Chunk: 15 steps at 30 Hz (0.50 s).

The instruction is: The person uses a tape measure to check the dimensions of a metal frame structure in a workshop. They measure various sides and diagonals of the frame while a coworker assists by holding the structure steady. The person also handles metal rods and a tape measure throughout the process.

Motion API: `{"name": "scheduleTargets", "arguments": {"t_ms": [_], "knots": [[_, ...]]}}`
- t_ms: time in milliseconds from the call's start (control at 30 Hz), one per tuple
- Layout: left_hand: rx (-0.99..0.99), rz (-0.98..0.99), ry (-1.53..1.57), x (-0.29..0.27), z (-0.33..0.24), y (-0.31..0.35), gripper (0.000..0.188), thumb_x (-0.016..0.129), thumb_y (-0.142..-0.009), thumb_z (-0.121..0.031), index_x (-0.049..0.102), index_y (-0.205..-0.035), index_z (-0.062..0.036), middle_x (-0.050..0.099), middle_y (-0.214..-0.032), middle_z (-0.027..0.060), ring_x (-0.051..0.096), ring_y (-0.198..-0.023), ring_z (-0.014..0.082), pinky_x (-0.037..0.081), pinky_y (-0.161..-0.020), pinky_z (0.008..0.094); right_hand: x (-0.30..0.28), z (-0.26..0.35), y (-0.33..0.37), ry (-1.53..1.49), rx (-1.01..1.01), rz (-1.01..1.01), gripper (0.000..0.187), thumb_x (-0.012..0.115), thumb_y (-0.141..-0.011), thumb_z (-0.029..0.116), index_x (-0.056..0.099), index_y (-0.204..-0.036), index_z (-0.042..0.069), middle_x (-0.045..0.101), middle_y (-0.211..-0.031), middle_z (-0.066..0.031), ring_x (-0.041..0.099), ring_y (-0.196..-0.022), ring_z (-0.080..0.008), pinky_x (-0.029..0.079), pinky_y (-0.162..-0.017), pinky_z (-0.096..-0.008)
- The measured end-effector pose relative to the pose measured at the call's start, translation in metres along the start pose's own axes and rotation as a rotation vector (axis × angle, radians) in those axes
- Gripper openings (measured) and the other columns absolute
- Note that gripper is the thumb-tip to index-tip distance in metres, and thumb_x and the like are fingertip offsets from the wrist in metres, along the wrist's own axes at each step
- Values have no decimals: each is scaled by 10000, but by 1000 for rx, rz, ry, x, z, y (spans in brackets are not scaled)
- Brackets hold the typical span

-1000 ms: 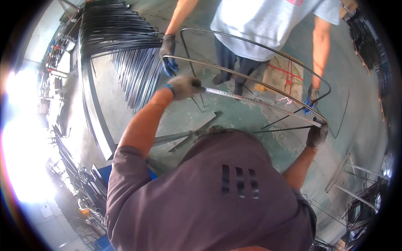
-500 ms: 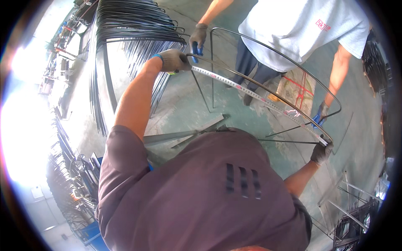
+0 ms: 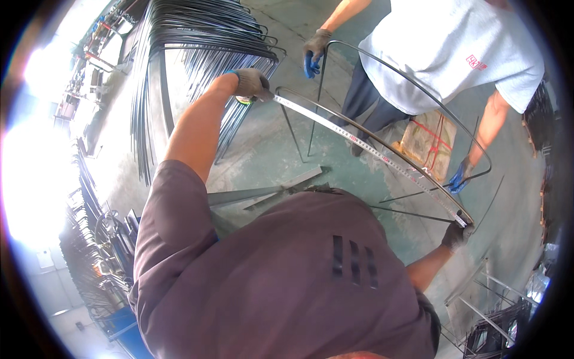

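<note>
My left hand (image 3: 252,85), in a grey glove, is closed around a tape measure whose case is mostly hidden; a bit of yellow-green shows under the palm. Its white blade (image 3: 353,139) stretches out to my right hand (image 3: 458,235), also gloved. There my fingers are closed at the blade's end and on the corner of a bent dark metal rod frame (image 3: 382,143). The blade runs alongside the frame's long side. The frame's other corner lies close to my left hand; whether they touch I cannot tell.
A co-worker opposite, in a light shirt, has gloved hands at a second bent rod frame (image 3: 412,79). A stack of bent rods (image 3: 203,36) hangs at the far left. Flat metal bars (image 3: 287,182) lie before me. A strapped package (image 3: 427,143) rests beside the co-worker.
My left hand has drawn slightly away from the frame's left corner, with the tape still stretched. The co-worker's hand on the left has shifted to the rod of the second frame. The view has moved slightly.
</note>
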<state>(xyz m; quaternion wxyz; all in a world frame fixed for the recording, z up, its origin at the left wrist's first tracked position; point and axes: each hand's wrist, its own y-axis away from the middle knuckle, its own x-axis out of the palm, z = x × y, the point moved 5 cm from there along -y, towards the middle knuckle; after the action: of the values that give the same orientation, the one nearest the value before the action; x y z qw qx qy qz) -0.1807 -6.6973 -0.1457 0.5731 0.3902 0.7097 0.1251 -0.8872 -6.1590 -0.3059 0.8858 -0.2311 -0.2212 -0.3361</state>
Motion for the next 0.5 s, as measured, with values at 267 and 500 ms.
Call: {"name": "scheduleTargets", "arguments": {"t_ms": [267, 500], "knots": [[9, 10, 35, 6, 17, -8, 408, 829, -917, -368, 813, -1157, -39, 786, -951, 71, 689, -853, 198, 535, -801, 369, -24, 4, 10, -20, 16, -9, 465, 723, -1028, 463, 772, -1216, 40, 770, -1285, -98, 673, -1273, -289, 347, -1277, -538], [-11, 38, 2, 11, 30, -18, 382, 831, -892, -418, 842, -1103, -99, 803, -1008, 50, 727, -941, 216, 559, -870, 372, -21, -2, 8, -32, 31, -75, 468, 728, -1023, 463, 774, -1229, 46, 779, -1264, -97, 683, -1261, -290, 357, -1274, -529]]}}
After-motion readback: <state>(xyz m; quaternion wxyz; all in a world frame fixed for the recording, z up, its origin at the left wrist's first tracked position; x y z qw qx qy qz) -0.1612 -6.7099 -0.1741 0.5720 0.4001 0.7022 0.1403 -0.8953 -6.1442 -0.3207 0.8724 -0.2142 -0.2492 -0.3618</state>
